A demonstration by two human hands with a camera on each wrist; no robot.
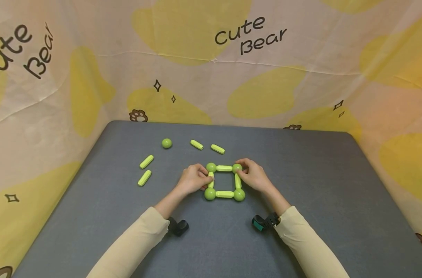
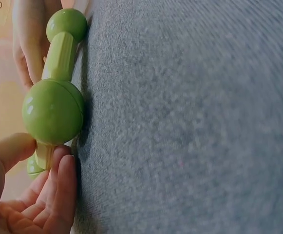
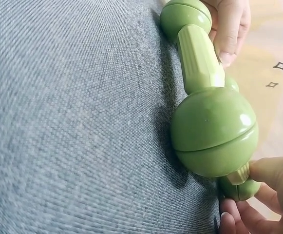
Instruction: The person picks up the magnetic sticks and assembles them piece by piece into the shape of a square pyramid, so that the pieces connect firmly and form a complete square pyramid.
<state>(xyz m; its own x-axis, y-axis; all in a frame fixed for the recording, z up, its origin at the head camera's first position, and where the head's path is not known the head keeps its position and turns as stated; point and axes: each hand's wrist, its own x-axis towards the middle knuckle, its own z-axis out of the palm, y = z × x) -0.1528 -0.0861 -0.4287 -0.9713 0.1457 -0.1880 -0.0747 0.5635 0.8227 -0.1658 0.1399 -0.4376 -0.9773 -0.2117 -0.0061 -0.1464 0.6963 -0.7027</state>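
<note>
Four green balls and four light-green rods form a square (image 1: 224, 194) on the grey table, a ball at each corner. The left hand (image 1: 195, 179) pinches the square's left rod (image 1: 211, 180) between thumb and fingers; the left wrist view shows this hand (image 2: 39, 190) just beyond the near left ball (image 2: 53, 111). At the far right corner, the right hand (image 1: 254, 175) grips around the ball (image 1: 237, 168) and the upper end of the right rod (image 1: 238, 181). In the right wrist view its thumb and fingers (image 3: 265, 195) are beside that rod, behind the near right ball (image 3: 214, 131).
A loose green ball (image 1: 166, 143) lies at the back left. Two rods (image 1: 196, 144) (image 1: 217, 149) lie behind the square, and two more rods (image 1: 146, 161) (image 1: 144, 178) lie to the left. Patterned cloth (image 1: 183, 77) hangs behind the table.
</note>
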